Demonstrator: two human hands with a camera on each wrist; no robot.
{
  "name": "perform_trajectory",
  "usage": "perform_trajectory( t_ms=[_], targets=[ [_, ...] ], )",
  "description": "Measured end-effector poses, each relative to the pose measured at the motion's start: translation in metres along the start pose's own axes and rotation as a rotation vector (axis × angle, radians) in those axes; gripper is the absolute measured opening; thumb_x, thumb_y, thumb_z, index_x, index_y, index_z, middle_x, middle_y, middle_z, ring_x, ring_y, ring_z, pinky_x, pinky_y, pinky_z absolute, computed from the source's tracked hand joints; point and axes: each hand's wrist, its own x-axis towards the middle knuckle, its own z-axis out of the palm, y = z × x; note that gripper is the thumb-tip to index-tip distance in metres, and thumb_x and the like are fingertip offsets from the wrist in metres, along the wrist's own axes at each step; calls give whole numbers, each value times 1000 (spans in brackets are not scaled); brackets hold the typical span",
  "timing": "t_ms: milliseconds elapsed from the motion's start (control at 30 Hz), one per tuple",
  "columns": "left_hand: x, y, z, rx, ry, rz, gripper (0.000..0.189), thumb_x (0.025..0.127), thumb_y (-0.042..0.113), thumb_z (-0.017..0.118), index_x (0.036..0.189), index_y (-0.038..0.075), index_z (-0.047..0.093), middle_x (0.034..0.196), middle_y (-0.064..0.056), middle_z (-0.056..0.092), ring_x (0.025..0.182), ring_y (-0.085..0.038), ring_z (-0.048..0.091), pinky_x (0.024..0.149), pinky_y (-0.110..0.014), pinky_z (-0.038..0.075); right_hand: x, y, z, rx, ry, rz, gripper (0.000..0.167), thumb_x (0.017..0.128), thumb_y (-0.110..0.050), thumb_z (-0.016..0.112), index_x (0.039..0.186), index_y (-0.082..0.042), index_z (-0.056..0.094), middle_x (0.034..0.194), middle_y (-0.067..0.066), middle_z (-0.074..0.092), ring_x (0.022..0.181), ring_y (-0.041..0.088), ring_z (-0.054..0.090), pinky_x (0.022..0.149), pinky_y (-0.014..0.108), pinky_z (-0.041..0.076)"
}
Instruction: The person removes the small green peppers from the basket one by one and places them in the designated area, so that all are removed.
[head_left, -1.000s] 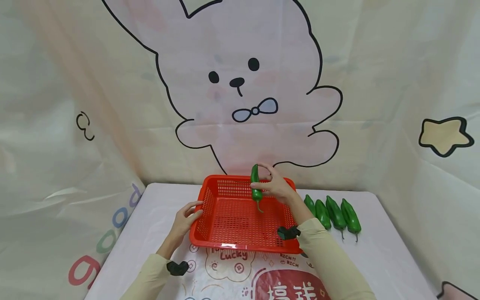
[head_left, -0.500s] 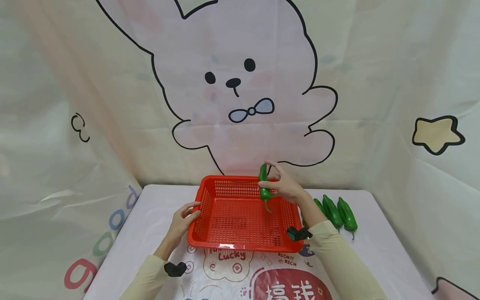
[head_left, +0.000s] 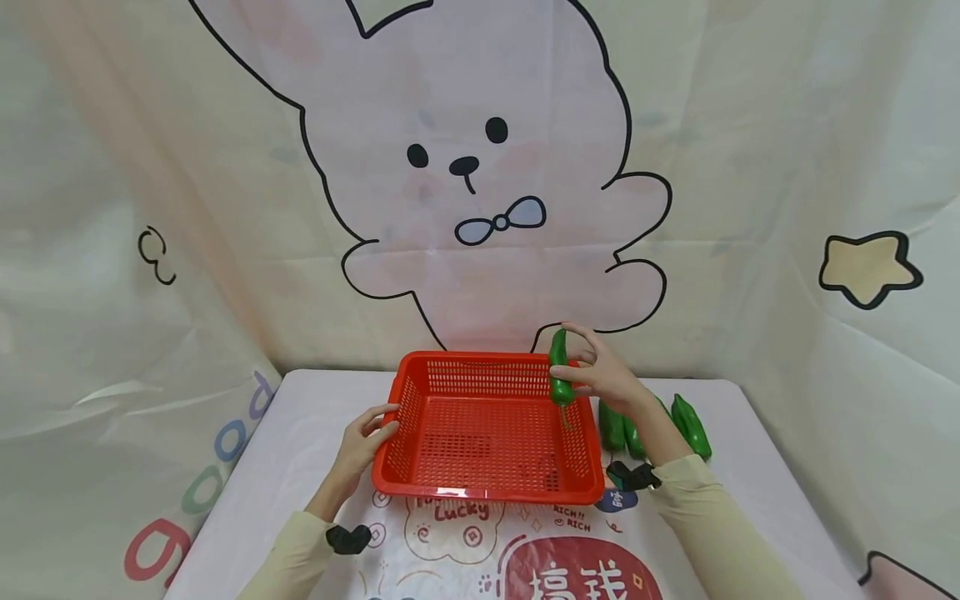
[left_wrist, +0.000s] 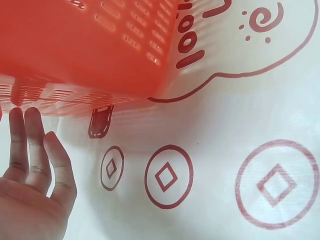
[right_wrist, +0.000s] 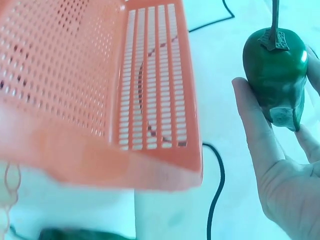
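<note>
My right hand (head_left: 611, 379) pinches a long green chili pepper (head_left: 559, 368) between thumb and fingers, above the right back part of a red plastic basket (head_left: 480, 496). The pepper's stem hangs downward. The right wrist view shows the same pepper (right_wrist: 272, 65) stem end first, with fingers on its sides. At the basket's left side, my left hand (head_left: 360, 446) rests its fingertips by the rim. From the left wrist, several nearly straight fingers (left_wrist: 34, 145) reach the outer wall of the basket (left_wrist: 100, 55). More green peppers (head_left: 691, 427) lie right of the basket, partly hidden by my right arm.
A white tabletop (head_left: 750, 500) with printed red pictures and lettering lies under the basket. Behind it hangs a curtain (head_left: 525, 275) with a cartoon animal. The basket's latticed wall (right_wrist: 155, 75) stands close beside my right hand.
My right hand has moved right with the pepper, from over the basket's middle toward its right back rim. The left hand keeps its place at the basket. The view has shifted slightly.
</note>
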Motion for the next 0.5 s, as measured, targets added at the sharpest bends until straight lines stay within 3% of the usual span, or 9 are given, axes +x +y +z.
perform_trajectory(
  t_ms=[200, 500],
  targets=[
    [1, -1, 0, -1, -2, 1, 40, 98, 20, 71, 137, 11, 62, 125, -21, 57, 101, -31, 62, 80, -42, 60, -14, 10, -22, -17, 28, 3, 86, 95, -12, 74, 162, -27, 21, 136, 30, 50, 106, 36, 66, 85, 56, 56],
    [2, -2, 0, -9, -1, 10, 43, 99, 20, 70, 139, 9, 61, 124, -20, 58, 98, -29, 63, 78, -40, 60, -35, 19, -50, -111, 132, -8, 89, 94, -20, 77, 162, -27, 21, 146, 34, 41, 116, 42, 60, 90, 61, 52]
  ],
)
